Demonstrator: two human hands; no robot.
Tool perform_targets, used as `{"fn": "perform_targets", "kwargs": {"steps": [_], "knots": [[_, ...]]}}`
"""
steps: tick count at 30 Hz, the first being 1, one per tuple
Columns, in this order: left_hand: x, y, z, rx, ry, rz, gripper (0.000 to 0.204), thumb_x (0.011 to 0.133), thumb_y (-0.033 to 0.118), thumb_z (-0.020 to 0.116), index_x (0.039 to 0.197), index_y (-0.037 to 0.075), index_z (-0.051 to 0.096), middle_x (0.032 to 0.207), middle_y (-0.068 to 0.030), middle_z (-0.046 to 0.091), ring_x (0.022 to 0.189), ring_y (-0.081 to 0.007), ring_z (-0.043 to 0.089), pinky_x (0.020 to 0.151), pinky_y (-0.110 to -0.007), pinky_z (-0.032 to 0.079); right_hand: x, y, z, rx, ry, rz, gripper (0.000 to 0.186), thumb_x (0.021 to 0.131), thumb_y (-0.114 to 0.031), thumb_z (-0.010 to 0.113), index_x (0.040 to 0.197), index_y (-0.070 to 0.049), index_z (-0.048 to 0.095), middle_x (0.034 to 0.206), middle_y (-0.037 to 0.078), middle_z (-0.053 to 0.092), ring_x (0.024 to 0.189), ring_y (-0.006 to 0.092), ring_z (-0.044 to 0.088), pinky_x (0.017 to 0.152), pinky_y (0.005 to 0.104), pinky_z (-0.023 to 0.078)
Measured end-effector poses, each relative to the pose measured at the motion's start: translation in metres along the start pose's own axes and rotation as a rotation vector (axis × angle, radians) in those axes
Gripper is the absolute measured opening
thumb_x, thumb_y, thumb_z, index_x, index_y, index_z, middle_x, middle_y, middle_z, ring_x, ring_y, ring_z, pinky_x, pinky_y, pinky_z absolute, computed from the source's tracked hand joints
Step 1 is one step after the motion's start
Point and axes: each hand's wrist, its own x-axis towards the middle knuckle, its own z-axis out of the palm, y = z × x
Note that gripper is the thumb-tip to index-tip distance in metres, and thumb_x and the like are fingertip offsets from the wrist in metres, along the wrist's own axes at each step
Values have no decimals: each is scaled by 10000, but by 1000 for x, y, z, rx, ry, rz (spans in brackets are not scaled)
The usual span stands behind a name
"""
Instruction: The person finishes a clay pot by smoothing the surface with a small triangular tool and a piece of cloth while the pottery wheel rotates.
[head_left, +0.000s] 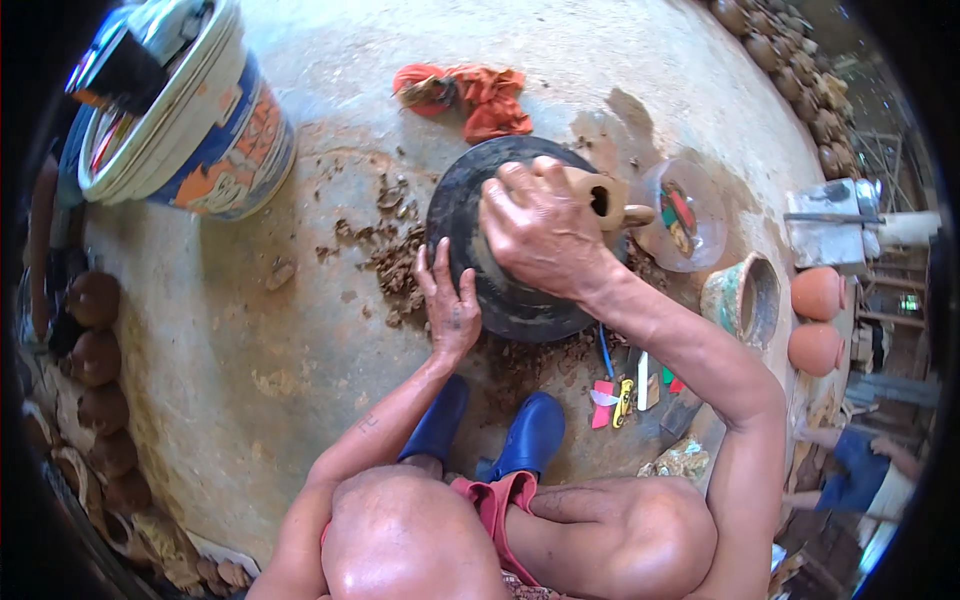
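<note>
A round black turntable (535,318) lies on the floor before me, and a tan clay pot (578,180) is on it. The pot shows a dark round hole and a small stub like a handle or spout towards the right. My right hand (545,225) reaches across the turntable with its fingers curled over the pot, hiding much of it. At the turntable's left edge, my left hand (447,305) has its fingers stretched out and apart, holding nothing; the fingertips touch or nearly touch the rim.
Clay crumbs (395,265) litter the floor left of the turntable. A clear plastic bowl (700,215) with tools stands to its right, near a glazed pot (722,295). Beyond are orange cloths (490,95); a large bucket (215,150) stands far left. A yellow cutter (622,403) lies near my feet.
</note>
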Motion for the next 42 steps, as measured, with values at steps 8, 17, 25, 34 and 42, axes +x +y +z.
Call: {"fn": "perform_targets", "kwargs": {"steps": [8, 17, 25, 34, 42], "knots": [[1, -3, -12, 38, -3, -28, 607, 1100, 235, 591, 1660, 137, 378, 1675, -338, 253, 1532, -543, 328, 1249, -574, 331, 9, -16, 4, 19, -92, 193, 252, 877, -262, 690, 982, -48, 771, 1074, 112, 739, 1187, 304, 635, 1013, 528, 434], [-2, -9, -8, 13, -28, 1, 628, 1080, 215, 621, 1653, 133, 376, 1639, -359, 275, 1515, -549, 332, 1250, -586, 314, 14, -20, 2, 47, -99, 247, 192, 840, -239, 708, 872, -72, 797, 883, 98, 697, 1051, 282, 623, 1028, 524, 399], [1, -4, -4, 5, -18, -1, 622, 1081, 219, 629, 1647, 129, 386, 1644, -339, 282, 1521, -531, 334, 1250, -584, 317, 24, -13, -9, 136, -249, 196, 199, 851, -242, 713, 854, -94, 847, 920, 104, 759, 1059, 282, 658, 1027, 528, 394], [6, -4, -10, -1, -37, 8, 620, 1079, 216, 631, 1648, 142, 393, 1647, -343, 283, 1518, -545, 339, 1242, -571, 338, 23, 25, -25, 242, -393, 316, 201, 830, -275, 732, 822, -110, 848, 882, 115, 813, 979, 274, 715, 927, 484, 438], [7, -9, -10, -6, -55, -15, 634, 1097, 256, 615, 1672, 163, 365, 1678, -322, 265, 1562, -511, 304, 1264, -567, 307, 22, 65, -55, 283, -328, 354, 226, 897, -415, 768, 854, -212, 855, 838, -6, 761, 1009, 194, 663, 969, 406, 426]]}}
